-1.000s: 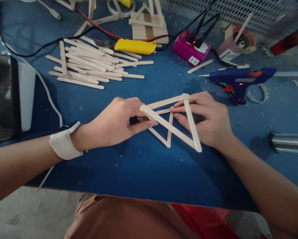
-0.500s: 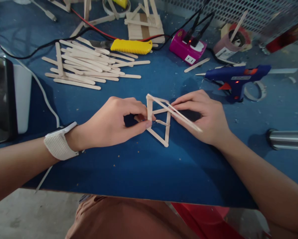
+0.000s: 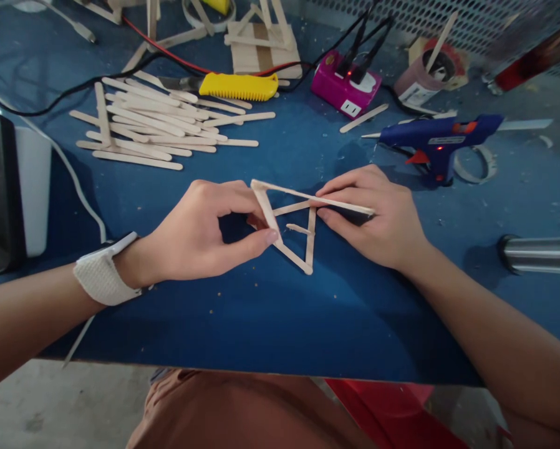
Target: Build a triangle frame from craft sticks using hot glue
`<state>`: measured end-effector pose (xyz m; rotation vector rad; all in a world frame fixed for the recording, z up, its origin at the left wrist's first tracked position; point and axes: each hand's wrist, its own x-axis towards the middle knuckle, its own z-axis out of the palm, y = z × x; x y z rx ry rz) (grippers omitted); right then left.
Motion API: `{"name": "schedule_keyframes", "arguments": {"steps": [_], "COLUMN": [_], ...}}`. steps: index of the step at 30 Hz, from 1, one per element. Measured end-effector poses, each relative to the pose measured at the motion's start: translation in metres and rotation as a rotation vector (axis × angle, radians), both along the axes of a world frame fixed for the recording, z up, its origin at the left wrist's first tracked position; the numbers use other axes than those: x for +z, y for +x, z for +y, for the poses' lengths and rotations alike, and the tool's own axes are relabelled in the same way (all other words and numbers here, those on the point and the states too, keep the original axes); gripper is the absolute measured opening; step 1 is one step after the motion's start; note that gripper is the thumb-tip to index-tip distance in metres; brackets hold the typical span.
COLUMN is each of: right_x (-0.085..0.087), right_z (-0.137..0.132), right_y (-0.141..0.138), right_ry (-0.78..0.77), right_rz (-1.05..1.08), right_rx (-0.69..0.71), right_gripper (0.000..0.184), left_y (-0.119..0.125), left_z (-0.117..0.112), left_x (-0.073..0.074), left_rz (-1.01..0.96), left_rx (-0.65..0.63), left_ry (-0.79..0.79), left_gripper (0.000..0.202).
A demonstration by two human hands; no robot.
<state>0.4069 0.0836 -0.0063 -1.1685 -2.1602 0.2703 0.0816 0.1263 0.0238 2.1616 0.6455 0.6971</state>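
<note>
Between my hands is a frame of joined popsicle sticks (image 3: 310, 243), with a triangle at the bottom and more sticks rising above it. My left hand (image 3: 219, 227) pinches its left side, thumb in front and fingers partly hidden behind the stick. On the opposite side, my right hand (image 3: 371, 215) grips the frame near its right corner between thumb and fingers. One long stick slants from the raised upper-left corner across in front of my right hand. A short stick piece juts inward from the triangle's right side.
A pile of loose popsicle sticks (image 3: 158, 121) lies at the back left, with a yellow utility knife (image 3: 237, 86) behind it. A blue glue gun (image 3: 439, 146) rests at the right, near a purple power adapter (image 3: 345, 84). A metal cylinder (image 3: 539, 254) lies far right.
The frame's raised upper-left corner has tilted left, and the long slanted sticks now line up almost as one. Both hands keep their hold. The whole view has shifted slightly.
</note>
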Motion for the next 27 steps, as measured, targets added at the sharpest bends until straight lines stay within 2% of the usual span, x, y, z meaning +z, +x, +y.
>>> {"name": "schedule_keyframes", "arguments": {"steps": [6,9,11,12,13,14,16,18,20,23,25,27], "right_x": [0.004,0.002,0.0,-0.001,-0.002,-0.002,-0.002,-0.001,0.0,0.002,0.004,0.007], "right_z": [-0.001,0.0,-0.001,-0.001,-0.002,-0.002,-0.002,-0.002,-0.002,-0.004,-0.006,-0.009], "right_y": [-0.001,-0.002,-0.003,-0.003,-0.003,-0.004,-0.004,-0.003,-0.003,-0.003,-0.004,-0.006], "right_ry": [-0.008,-0.007,0.006,0.012,0.014,0.013,-0.001,-0.01,-0.008,-0.015,-0.028,-0.026], "right_rz": [-0.02,0.0,0.018,0.02,0.016,0.009,-0.006,-0.004,0.003,-0.019,-0.027,-0.017], "right_rx": [0.005,0.01,-0.002,-0.013,-0.024,-0.03,-0.022,-0.004,0.004,0.012,0.046,0.107], "right_gripper": [0.02,0.02,0.022,0.023,0.022,0.021,0.019,0.019,0.018,0.016,0.017,0.017], "left_y": [-0.003,-0.006,-0.008,-0.01,-0.011,-0.011,-0.011,-0.007,-0.002,0.003,0.003,0.0], "left_z": [-0.001,-0.003,-0.005,-0.007,-0.009,-0.012,-0.017,-0.023,-0.027,-0.03,-0.029,-0.026], "left_x": [0.005,0.006,0.005,0.005,0.005,0.005,0.006,0.007,0.006,0.003,0.003,0.005], "left_rz": [-0.024,-0.072,-0.122,-0.161,-0.159,-0.064,0.048,0.16,0.237,0.273,0.276,0.301], "left_rx": [0.032,0.143,0.216,0.223,0.194,0.092,-0.022,-0.112,-0.138,-0.095,-0.067,-0.063], "left_ry": [-0.016,0.043,0.221,0.372,0.532,0.641,0.846,0.955,0.982,0.923,0.9,0.931], "left_gripper": [0.028,0.035,0.034,0.027,0.016,0.009,0.026,0.039,0.047,0.051,0.042,0.026]}}
